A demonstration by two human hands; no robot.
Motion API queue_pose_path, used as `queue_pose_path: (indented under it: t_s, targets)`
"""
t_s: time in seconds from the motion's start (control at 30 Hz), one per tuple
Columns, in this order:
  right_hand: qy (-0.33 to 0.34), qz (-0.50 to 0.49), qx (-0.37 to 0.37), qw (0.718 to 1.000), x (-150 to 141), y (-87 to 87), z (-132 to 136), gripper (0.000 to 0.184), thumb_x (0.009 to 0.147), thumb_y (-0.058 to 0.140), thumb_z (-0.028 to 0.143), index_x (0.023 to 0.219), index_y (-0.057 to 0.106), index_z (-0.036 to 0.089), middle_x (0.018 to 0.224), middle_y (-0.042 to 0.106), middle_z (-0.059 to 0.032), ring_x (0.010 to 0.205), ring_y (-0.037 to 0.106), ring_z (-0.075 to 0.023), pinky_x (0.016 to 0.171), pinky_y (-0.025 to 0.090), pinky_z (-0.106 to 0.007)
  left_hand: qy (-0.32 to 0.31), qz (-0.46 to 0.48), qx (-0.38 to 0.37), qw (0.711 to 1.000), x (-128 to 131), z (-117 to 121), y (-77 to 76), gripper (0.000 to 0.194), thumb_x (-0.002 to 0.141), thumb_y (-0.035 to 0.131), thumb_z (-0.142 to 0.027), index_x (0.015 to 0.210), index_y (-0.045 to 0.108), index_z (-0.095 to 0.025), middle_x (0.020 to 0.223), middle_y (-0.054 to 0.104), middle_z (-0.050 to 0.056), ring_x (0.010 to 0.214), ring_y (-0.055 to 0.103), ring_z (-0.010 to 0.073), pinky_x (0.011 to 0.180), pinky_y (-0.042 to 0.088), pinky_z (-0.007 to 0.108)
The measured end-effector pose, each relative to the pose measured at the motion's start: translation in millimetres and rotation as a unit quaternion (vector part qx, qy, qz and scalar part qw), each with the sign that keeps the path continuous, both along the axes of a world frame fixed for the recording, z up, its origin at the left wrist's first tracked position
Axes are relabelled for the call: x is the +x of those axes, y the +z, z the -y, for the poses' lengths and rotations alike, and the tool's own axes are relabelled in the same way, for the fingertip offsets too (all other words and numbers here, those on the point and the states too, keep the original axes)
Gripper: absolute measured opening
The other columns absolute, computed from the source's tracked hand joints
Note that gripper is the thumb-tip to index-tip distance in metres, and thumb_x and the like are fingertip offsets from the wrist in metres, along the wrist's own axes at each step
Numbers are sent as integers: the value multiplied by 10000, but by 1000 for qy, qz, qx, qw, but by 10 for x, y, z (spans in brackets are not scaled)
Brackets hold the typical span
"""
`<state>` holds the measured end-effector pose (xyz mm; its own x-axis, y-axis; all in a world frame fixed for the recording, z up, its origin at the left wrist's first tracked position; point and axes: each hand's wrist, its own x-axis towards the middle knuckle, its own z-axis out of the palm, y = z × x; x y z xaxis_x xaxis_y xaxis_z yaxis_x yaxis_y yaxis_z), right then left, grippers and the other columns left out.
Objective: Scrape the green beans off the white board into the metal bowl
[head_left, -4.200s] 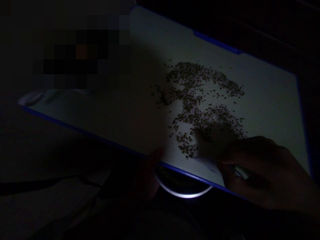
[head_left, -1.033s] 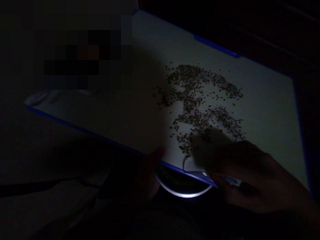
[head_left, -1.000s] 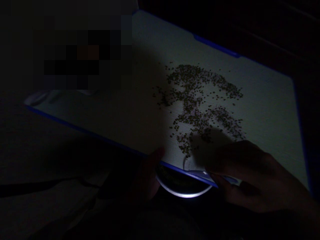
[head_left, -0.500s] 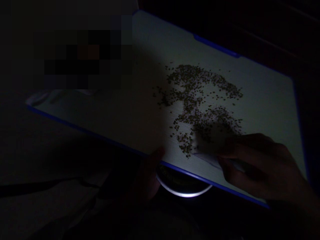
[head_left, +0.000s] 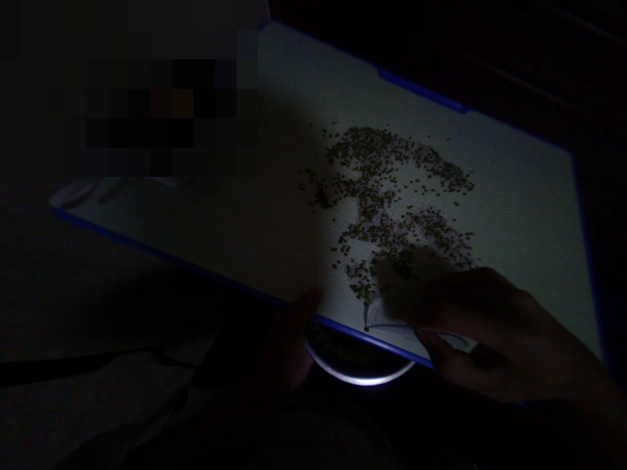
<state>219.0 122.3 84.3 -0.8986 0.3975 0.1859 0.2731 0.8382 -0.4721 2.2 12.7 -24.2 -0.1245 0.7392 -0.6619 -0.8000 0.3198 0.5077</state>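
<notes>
A white board with a blue rim lies tilted across the view, under a spotlit patch. Several small dark seeds are scattered over it in loose curving bands. My right hand pinches a thin pale sheet, probably paper, whose edge rests among the lowest seeds near the board's front rim. My left hand is dim and curls around that front rim. Below the rim sits a round shallow dish with a bright edge; its contents are too dark to tell.
Pale fabric with a dark strap or fold lies at the lower left, in deep shadow. A blurred, blocky patch covers the upper left. Beyond the board's far rim everything is dark.
My right hand and the sheet have shifted slightly down toward the board's front rim. The seeds and my left hand look unchanged.
</notes>
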Motion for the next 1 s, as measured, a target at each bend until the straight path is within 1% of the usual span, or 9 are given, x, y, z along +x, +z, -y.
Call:
queue_pose_path:
  t_s: [0.1, 0.17, 0.37, 0.5, 0.6, 0.73, 0.83, 0.9, 1.0]
  targets:
    - [7, 0, -15, 1000, -13, 11, 10, 157, 990, 547, 131, 900, 575, 257, 712, 693, 42, 634, 642, -121, 627, 440, -305, 23, 0, -16, 1000, 12, -15, 17, 407, 626, 1050, -510, 829, 813, -248, 1043, 901, 71, 1320, 748, 407, 1172, 572, 525]
    - [7, 4, -24, 1000, -26, 26, 18, 180, 994, 542, 125, 875, 572, 257, 687, 677, 48, 633, 641, -118, 630, 442, -301, 32, 1, -22, 999, 23, -32, 33, 399, 602, 1058, -481, 820, 811, -254, 1081, 901, 65, 1334, 740, 414, 1158, 583, 527]
    - [6, -2, -18, 1000, -39, 34, 49, 185, 996, 550, 131, 866, 594, 254, 735, 740, 20, 636, 657, -123, 631, 461, -303, 22, -8, -21, 1000, 28, -50, 44, 347, 574, 1059, -447, 707, 788, -277, 782, 858, 33, 1273, 769, 422, 1127, 608, 515]
    - [-18, 5, 5, 1000, -38, 27, 53, 187, 997, 556, 121, 873, 592, 255, 719, 733, 25, 608, 652, -123, 611, 461, -302, 6, 4, -22, 1000, 22, -30, 17, 365, 584, 1051, -470, 699, 769, -269, 813, 864, 64, 1263, 771, 425, 1158, 577, 527]
    - [-31, 6, 24, 999, -27, 18, 27, 159, 990, 562, 131, 896, 588, 257, 709, 725, 33, 592, 657, -125, 587, 460, -300, 19, 9, -37, 999, 24, -11, -16, 409, 551, 1062, -499, 722, 771, -267, 857, 873, 86, 1302, 748, 453, 1155, 573, 540]
    - [-56, -3, 48, 997, -8, 15, -15, 164, 967, 578, 109, 920, 556, 265, 661, 682, 62, 545, 642, -110, 559, 461, -268, 35, 3, -43, 998, 35, -9, -38, 358, 625, 1017, -467, 832, 812, -259, 1020, 893, 117, 1386, 696, 469, 1149, 572, 555]
    - [-75, -16, 61, 995, -7, 24, -18, 182, 980, 590, 105, 927, 539, 272, 642, 650, 72, 525, 620, -108, 552, 453, -267, 19, 0, -18, 1000, 34, -14, -40, 296, 702, 964, -465, 858, 825, -255, 1061, 893, 125, 1397, 689, 461, 1129, 585, 548]
    - [-69, -14, 54, 996, -15, 26, -8, 176, 993, 583, 117, 928, 537, 274, 652, 651, 67, 538, 624, -116, 564, 456, -280, 6, -5, 3, 1000, 25, -11, -38, 270, 740, 949, -474, 843, 826, -256, 1030, 893, 107, 1360, 717, 443, 1116, 594, 523]
    - [-48, -4, 41, 998, -27, 16, 7, 163, 1008, 562, 126, 935, 551, 271, 681, 681, 54, 577, 651, -125, 588, 468, -290, 5, -4, 1, 1000, 9, -2, -26, 310, 699, 994, -493, 742, 799, -256, 842, 868, 66, 1217, 792, 425, 1074, 618, 497]
